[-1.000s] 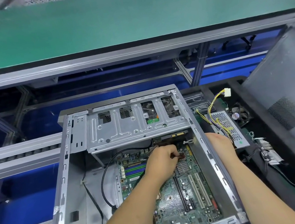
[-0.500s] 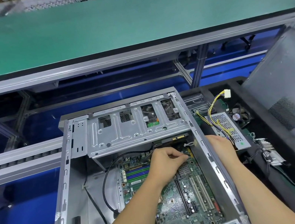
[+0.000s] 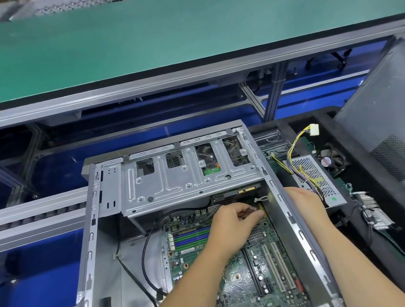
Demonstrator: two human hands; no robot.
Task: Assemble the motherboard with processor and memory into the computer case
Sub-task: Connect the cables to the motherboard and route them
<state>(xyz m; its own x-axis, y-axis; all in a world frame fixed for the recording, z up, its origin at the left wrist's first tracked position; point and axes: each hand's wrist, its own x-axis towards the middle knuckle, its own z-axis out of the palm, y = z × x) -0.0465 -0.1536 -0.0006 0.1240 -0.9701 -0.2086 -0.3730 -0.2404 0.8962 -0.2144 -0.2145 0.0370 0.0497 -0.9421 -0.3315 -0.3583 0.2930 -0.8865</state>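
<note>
The open grey computer case (image 3: 92, 252) lies on its side in front of me. The green motherboard (image 3: 246, 293) sits on its floor, with blue and green memory slots (image 3: 191, 238) at its far left. My left hand (image 3: 232, 226) reaches in and pinches a small dark connector (image 3: 250, 211) at the board's far right corner, below the drive cage (image 3: 187, 180). My right hand (image 3: 308, 205) rests against the outside of the case's right wall, its fingers hidden.
A black cable (image 3: 145, 264) loops over the case floor left of the board. A black tray on the right holds a power supply (image 3: 315, 180) with yellow wires, a fan (image 3: 332, 161) and a finned part (image 3: 374, 210). A grey side panel (image 3: 392, 127) leans far right. A green conveyor (image 3: 175, 29) runs behind.
My left hand's fingertips have crept a little right toward the board's far corner with the connector. The right hand has stayed at the case wall.
</note>
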